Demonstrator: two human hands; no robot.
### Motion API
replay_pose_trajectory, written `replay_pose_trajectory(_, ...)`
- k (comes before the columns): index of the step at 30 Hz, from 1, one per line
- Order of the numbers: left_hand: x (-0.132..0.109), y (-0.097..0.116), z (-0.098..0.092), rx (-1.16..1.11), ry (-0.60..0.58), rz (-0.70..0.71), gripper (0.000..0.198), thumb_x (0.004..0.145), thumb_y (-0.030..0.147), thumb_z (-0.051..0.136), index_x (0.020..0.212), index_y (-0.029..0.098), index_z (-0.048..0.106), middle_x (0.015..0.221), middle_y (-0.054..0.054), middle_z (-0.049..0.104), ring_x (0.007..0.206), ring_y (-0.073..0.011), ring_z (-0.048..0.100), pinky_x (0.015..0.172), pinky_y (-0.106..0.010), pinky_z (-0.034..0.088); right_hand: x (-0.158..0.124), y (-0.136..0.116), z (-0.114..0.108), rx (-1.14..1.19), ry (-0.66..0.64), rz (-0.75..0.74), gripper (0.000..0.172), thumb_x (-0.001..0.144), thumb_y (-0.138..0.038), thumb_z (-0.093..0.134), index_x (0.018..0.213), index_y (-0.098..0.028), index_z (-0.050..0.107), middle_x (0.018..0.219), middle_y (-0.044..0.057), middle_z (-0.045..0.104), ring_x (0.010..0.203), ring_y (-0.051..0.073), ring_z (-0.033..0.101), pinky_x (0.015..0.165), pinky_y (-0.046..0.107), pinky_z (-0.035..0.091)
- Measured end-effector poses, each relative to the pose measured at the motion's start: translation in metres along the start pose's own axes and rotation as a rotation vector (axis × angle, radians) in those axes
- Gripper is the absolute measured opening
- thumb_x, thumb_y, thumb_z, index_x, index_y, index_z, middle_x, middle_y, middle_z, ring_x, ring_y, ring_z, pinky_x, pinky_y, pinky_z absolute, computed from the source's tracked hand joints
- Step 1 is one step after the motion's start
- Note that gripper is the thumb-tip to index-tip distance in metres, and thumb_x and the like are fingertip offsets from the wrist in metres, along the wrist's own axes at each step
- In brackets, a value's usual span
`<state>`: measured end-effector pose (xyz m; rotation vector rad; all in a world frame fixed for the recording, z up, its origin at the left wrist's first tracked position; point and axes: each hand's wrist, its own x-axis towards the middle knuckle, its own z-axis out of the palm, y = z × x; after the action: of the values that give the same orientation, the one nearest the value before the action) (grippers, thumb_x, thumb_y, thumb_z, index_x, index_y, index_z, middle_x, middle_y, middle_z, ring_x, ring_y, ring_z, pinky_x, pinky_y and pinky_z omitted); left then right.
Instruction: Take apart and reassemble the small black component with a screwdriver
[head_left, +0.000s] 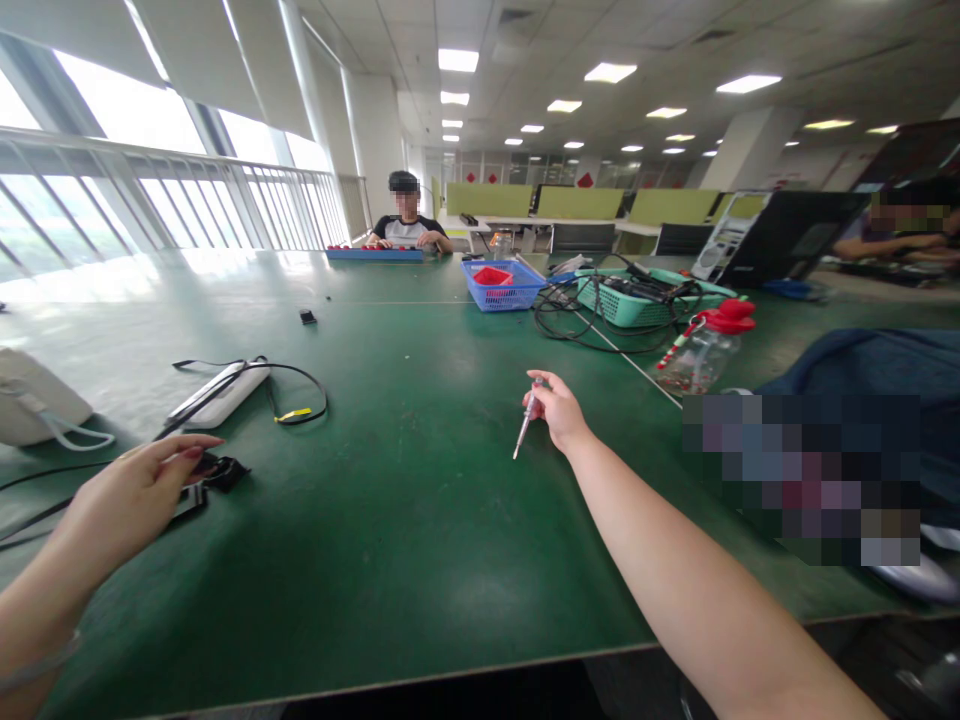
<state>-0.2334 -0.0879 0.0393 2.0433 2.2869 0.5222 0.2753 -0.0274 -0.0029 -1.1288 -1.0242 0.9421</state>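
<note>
Steady the screwdriver [528, 418] pinched in your right grip [559, 408], tip below it; I can't tell whether your left grip [139, 488] holds the adjacent black object [227, 473].

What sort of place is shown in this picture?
It looks like an open-plan office or workroom: low green partitions stand beyond the large green table, and ceiling lights run in rows overhead.

No text or number can be read
</note>
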Motion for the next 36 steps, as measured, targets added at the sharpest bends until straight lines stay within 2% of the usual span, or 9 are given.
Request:
replay_pose_trajectory(3, 0.001, 0.008, -0.005, 0.055, -0.1, -0.117, 0.046, 0.089, 0.049, 0.034, 0.115, 0.023, 0.06, 0.084, -0.003, 0.074, 0.08, -0.0209, 0.068, 0.062, -0.025, 0.045, 0.0, 0.0, 0.0, -0.004, -0.002, -0.001, 0.035, 0.072, -0.03, 0.055, 0.104, -0.018, 0.055, 0.055, -0.004, 0.058, 0.043, 0.01, 0.046, 0.043, 0.022, 0.037)
replay_pose_trajectory(5, 0.003, 0.014, -0.008, 0.141, -0.092, -0.139, 0.049, 0.088, 0.054, 0.035, 0.112, 0.021, 0.061, 0.083, -0.004, 0.074, 0.079, -0.0232, 0.067, 0.06, -0.026, 0.044, 0.0, 0.0, 0.0, -0.006, -0.004, -0.003, 0.035, 0.072, -0.03, 0.055, 0.104, -0.018, 0.055, 0.055, -0.004, 0.058, 0.043, 0.01, 0.046, 0.043, 0.022, 0.037)
replay_pose_trajectory(8, 0.006, 0.021, -0.011, 0.227, -0.03, -0.078, 0.05, 0.086, 0.057, 0.035, 0.108, 0.02, 0.061, 0.088, -0.007, 0.072, 0.08, -0.025, 0.066, 0.061, -0.027, 0.043, 0.0, 0.001, 0.001, -0.009, -0.005, -0.005, 0.034, 0.072, -0.029, 0.055, 0.104, -0.018, 0.055, 0.056, -0.004, 0.057, 0.043, 0.01, 0.047, 0.043, 0.022, 0.037)
replay_pose_trajectory(11, 0.009, 0.019, -0.01, 0.24, -0.006, 0.027, 0.047, 0.086, 0.051, 0.034, 0.112, 0.021, 0.06, 0.092, -0.008, 0.071, 0.088, -0.0269, 0.065, 0.069, -0.031, 0.045, 0.0, 0.001, 0.0, -0.009, -0.006, -0.005, 0.034, 0.072, -0.029, 0.055, 0.104, -0.018, 0.055, 0.056, -0.004, 0.058, 0.044, 0.01, 0.048, 0.043, 0.022, 0.037)
replay_pose_trajectory(18, 0.011, -0.01, 0.004, 0.118, -0.074, 0.205, 0.052, 0.08, 0.048, 0.039, 0.123, 0.024, 0.057, 0.11, -0.007, 0.067, 0.099, -0.0264, 0.064, 0.085, -0.035, 0.047, 0.0, 0.001, 0.001, -0.014, -0.008, -0.004, 0.034, 0.072, -0.029, 0.055, 0.104, -0.018, 0.055, 0.056, -0.004, 0.058, 0.044, 0.01, 0.048, 0.043, 0.022, 0.038)
replay_pose_trajectory(21, 0.01, -0.015, 0.007, 0.164, -0.113, 0.223, 0.051, 0.081, 0.05, 0.038, 0.121, 0.027, 0.061, 0.118, -0.005, 0.065, 0.099, -0.0275, 0.063, 0.083, -0.035, 0.047, -0.001, 0.0, 0.001, -0.014, -0.011, -0.004, 0.034, 0.072, -0.029, 0.056, 0.104, -0.018, 0.055, 0.056, -0.004, 0.057, 0.044, 0.01, 0.048, 0.043, 0.022, 0.038)
replay_pose_trajectory(25, 0.011, -0.014, 0.009, 0.213, -0.168, 0.188, 0.053, 0.085, 0.049, 0.035, 0.125, 0.027, 0.06, 0.117, -0.006, 0.067, 0.093, -0.0274, 0.065, 0.079, -0.035, 0.047, -0.001, -0.001, 0.001, -0.011, -0.016, -0.006, 0.034, 0.073, -0.03, 0.057, 0.104, -0.018, 0.055, 0.057, -0.004, 0.057, 0.044, 0.01, 0.047, 0.044, 0.022, 0.039)
replay_pose_trajectory(32, 0.016, -0.02, 0.014, 0.279, -0.103, 0.262, 0.055, 0.087, 0.046, 0.033, 0.128, 0.021, 0.06, 0.123, -0.009, 0.065, 0.099, -0.0299, 0.065, 0.082, -0.037, 0.048, -0.001, -0.001, 0.001, -0.009, -0.023, -0.003, 0.034, 0.073, -0.032, 0.058, 0.104, -0.018, 0.055, 0.057, -0.004, 0.057, 0.044, 0.009, 0.047, 0.044, 0.023, 0.04)
replay_pose_trajectory(36, 0.018, -0.024, 0.018, 0.283, -0.112, 0.298, 0.054, 0.087, 0.043, 0.032, 0.127, 0.021, 0.061, 0.126, -0.008, 0.063, 0.103, -0.029, 0.064, 0.086, -0.036, 0.048, -0.001, 0.0, 0.001, -0.013, -0.028, -0.008, 0.034, 0.074, -0.032, 0.058, 0.105, -0.018, 0.054, 0.056, -0.004, 0.057, 0.043, 0.01, 0.047, 0.044, 0.023, 0.04)
